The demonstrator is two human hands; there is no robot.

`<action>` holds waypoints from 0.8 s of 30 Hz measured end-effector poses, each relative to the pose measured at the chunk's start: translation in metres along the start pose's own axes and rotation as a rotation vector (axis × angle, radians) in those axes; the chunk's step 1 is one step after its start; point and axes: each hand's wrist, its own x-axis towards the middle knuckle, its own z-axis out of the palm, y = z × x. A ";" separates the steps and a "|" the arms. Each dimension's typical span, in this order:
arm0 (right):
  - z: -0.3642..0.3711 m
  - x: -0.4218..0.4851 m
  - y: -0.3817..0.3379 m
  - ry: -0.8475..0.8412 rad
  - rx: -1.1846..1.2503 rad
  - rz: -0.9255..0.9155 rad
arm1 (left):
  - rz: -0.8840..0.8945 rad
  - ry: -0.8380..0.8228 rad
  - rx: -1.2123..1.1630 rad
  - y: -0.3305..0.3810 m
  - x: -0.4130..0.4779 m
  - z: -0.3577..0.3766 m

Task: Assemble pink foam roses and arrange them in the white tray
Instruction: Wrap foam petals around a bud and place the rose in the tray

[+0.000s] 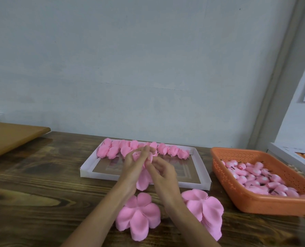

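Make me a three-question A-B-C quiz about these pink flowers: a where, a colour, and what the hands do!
1. In the white tray, the finished roses lie along the: A far edge B near edge C middle
2. What colour is the basket of buds? A blue B orange C green
3. The left hand and right hand are: A lying flat B holding a pink rose C lifting the basket
Answers: A, they line the far side; B, its walls are orange; B, both grip one rose.
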 end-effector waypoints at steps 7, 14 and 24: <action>-0.001 0.000 -0.003 0.015 -0.043 -0.007 | 0.087 -0.079 0.013 0.000 -0.003 0.003; -0.001 0.001 -0.004 -0.024 -0.067 0.026 | 0.123 -0.103 0.058 -0.006 -0.001 0.004; -0.008 0.003 -0.005 -0.129 -0.061 -0.050 | -0.026 -0.038 -0.005 -0.003 0.003 0.005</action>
